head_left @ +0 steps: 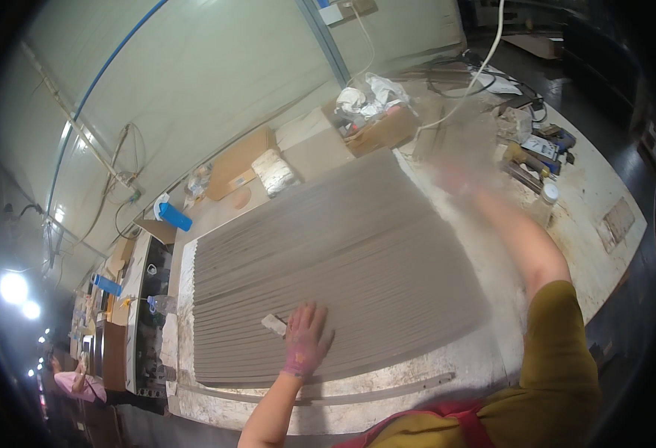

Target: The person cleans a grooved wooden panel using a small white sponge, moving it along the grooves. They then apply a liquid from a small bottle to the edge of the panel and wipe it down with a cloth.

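Note:
A wide grey-brown panel of narrow parallel strips (pixel 358 276) lies across the worktable in front of me. My left hand (pixel 307 340), in a stained pinkish glove, rests on its near part with fingers stretched out and pointing away. Right beside those fingertips is a small pale block (pixel 273 324) on the strips. Off the panel's far right corner, my right hand (pixel 458 178) is smeared by motion. Its fingers, and anything in them, cannot be made out.
Along the back stand a cardboard box with crumpled plastic (pixel 388 127), a white wrapped bundle (pixel 274 172) and a blue bottle (pixel 174 216). To the right lie tools (pixel 526 160), a white-capped bottle (pixel 547 200) and a hanging pale cable (pixel 485 67). Another person (pixel 82 382) is far left.

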{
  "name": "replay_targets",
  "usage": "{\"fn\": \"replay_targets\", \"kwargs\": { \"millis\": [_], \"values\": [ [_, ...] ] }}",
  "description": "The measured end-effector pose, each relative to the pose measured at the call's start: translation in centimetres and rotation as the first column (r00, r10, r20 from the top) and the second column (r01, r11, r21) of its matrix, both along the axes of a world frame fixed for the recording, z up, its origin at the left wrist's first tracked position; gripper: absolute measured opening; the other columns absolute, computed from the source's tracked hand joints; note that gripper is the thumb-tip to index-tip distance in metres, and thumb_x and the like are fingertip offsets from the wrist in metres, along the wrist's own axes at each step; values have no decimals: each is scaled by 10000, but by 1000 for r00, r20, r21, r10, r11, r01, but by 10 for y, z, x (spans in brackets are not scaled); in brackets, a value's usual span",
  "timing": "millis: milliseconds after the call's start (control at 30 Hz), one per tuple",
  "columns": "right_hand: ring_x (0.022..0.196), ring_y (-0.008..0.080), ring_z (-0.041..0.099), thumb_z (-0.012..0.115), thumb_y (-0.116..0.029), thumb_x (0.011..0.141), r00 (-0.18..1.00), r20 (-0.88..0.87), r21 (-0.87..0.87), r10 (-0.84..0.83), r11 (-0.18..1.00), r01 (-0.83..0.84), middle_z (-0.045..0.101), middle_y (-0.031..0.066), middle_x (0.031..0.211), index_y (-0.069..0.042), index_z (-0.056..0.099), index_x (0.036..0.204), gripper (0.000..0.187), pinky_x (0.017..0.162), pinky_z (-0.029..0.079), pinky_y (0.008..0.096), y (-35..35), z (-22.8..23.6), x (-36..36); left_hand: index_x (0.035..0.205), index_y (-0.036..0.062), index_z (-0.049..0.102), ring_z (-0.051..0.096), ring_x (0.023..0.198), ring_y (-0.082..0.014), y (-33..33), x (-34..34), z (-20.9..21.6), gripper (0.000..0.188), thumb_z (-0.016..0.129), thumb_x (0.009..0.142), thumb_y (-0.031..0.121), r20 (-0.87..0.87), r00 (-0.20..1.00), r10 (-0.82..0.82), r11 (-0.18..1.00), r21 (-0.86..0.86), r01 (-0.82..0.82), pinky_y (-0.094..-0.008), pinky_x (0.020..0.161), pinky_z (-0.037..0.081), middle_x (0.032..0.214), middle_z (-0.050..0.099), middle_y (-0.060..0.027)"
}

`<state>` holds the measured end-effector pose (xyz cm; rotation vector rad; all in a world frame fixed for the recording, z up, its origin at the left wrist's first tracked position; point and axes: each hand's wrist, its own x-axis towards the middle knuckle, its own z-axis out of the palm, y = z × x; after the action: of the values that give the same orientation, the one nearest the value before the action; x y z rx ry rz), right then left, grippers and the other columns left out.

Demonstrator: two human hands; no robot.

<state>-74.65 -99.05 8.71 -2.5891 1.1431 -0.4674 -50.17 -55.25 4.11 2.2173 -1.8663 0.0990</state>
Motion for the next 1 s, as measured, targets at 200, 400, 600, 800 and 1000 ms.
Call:
{"fn": "replay_targets", "kwargs": {
  "millis": [200,400,600,800,1000],
  "values": [
    [1124,379,592,604,-145,835,949,315,-235,31,971,46,534,204,1320,-159,415,1392,588,945,487,445,-136,-66,104,1311,39,545,417,1315,-415,-2,10,-3,527,664,821,188,-81,993,-83,995,49,88,-510,1096,342,1399,484,-183],
    [1235,356,545,512,-64,879,974,160,-378,-163,901,213,396,128,1508,-181,398,1421,566,1006,462,445,-193,-75,179,1303,32,552,445,1281,-423,-16,11,0,516,636,814,174,-120,991,-57,992,104,69,-513,1083,350,1369,508,-184],
    [1175,378,583,538,-75,881,985,3,-121,-172,978,172,408,125,1493,-155,452,1351,484,987,478,441,-211,-64,181,1240,-6,560,460,1250,-440,-26,11,3,500,644,787,190,-149,986,-76,987,131,95,-518,1053,357,1317,512,-221],
    [1108,398,604,448,-336,922,835,421,338,-354,915,218,576,214,1273,-73,532,1167,369,950,470,433,-200,-55,179,1221,-22,580,478,1223,-454,-25,14,0,475,628,814,217,-142,986,-85,986,133,104,-530,1040,362,1293,532,-234],
    [1084,417,600,483,-309,921,817,459,201,-350,936,288,573,251,1254,-68,549,1155,342,917,468,438,-205,-78,184,1237,-14,575,478,1230,-447,-25,15,-1,500,636,800,222,-151,987,-55,981,175,81,-530,1047,348,1290,540,-232]
  ]
}}
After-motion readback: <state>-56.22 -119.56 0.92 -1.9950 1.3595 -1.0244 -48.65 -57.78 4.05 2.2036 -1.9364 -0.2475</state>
